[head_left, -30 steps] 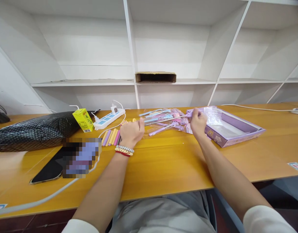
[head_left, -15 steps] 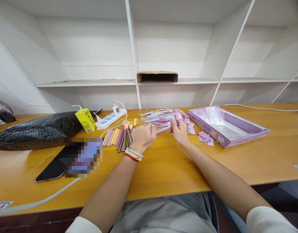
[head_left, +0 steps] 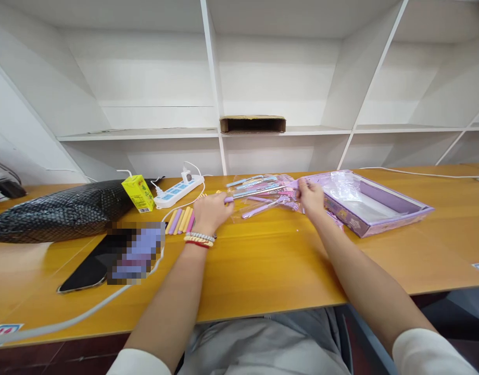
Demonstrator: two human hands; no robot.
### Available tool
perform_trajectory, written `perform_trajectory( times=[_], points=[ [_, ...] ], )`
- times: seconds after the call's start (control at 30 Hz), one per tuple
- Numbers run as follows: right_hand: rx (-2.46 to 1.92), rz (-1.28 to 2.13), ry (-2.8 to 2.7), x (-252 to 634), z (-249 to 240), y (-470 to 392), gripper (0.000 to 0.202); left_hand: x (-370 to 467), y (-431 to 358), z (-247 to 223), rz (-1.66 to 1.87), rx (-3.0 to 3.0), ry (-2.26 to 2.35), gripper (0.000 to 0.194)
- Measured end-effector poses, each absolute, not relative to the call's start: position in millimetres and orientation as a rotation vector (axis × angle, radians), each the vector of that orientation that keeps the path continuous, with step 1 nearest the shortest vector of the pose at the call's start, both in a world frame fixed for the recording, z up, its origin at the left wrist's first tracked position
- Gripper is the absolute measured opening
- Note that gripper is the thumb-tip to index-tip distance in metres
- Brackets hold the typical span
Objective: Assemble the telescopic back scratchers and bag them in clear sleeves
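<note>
A telescopic back scratcher with a silver rod is drawn out lengthwise between my two hands. My left hand is closed around its purple handle end. Its purple head end is pinched in my right hand, which partly covers the head. Just beneath the rod lies another purple back scratcher on the table. Behind it, several blue and purple back scratchers are in clear plastic wrapping. Yellow, purple and pink handles lie in a row beside my left hand, which hides most of the metal rods there.
A purple open box with clear plastic bags inside stands at the right. Leftward are a power strip, a yellow drink carton, a black wrapped parcel and a dark phone. A white cable crosses the table's left side.
My hands have moved apart, the left one leftward and the right one rightward. The back scratcher between them is now stretched long. A purple back scratcher shows on the table below it.
</note>
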State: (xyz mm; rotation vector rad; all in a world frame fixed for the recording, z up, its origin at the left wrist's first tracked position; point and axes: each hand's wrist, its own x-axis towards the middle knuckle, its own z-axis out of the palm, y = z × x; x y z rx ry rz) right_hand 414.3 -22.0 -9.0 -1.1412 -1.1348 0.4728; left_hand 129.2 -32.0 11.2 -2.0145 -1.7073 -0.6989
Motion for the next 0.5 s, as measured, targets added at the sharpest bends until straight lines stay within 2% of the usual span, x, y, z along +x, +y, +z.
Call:
perform_trajectory(
  times=[0.23, 0.33, 0.5],
  points=[
    [-1.045, 0.247, -0.506, 504, 20, -28, 0.034, 64, -10, 11, -0.845, -1.798, -1.686, 0.025],
    [-0.996, 0.186, -0.268, 534, 27, -36, 0.035, 48, -6, 9, -0.927, -1.717, -1.722, 0.025],
    [-0.968, 0.146, -0.200, 559, 25, -45, 0.034, 38, -3, 9, -0.927, -1.634, -1.788, 0.026]
  ],
)
